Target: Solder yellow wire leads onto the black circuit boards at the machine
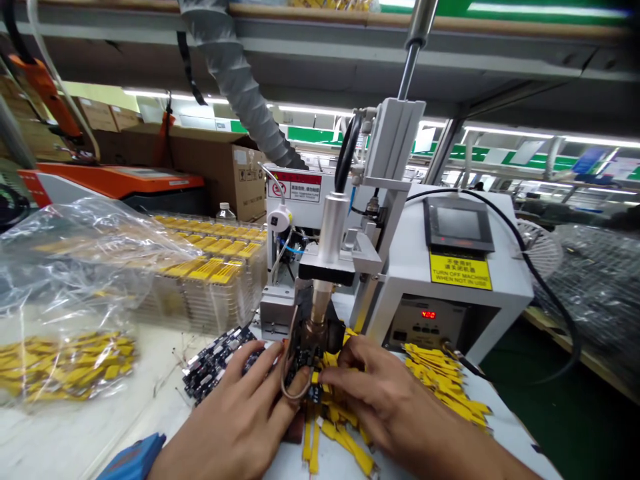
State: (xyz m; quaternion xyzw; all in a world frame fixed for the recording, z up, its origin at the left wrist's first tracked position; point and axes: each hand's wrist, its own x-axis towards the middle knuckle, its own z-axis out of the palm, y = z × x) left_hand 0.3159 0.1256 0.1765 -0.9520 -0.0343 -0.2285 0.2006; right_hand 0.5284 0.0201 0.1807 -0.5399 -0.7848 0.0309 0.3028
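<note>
Below the machine's soldering head (315,327), my left hand (245,400) has its fingertips on a small black circuit board (315,392), pressing it in place. The other left fingers reach over a heap of black circuit boards (213,363). My right hand (375,387) pinches a yellow flat cable (316,377) at the edge of that board, thumb and index finger together. A bent metal tube (284,373) loops in front of the left fingertips and partly hides the contact. Loose yellow flat cables (350,447) lie beneath my right hand.
More yellow cables (450,387) lie at the right beside the white controller (505,267). At left stand stacked clear trays (200,293) and a plastic bag (65,333) of yellow pieces. A grey duct (235,73) hangs above; a blue object (133,457) sits by my left wrist.
</note>
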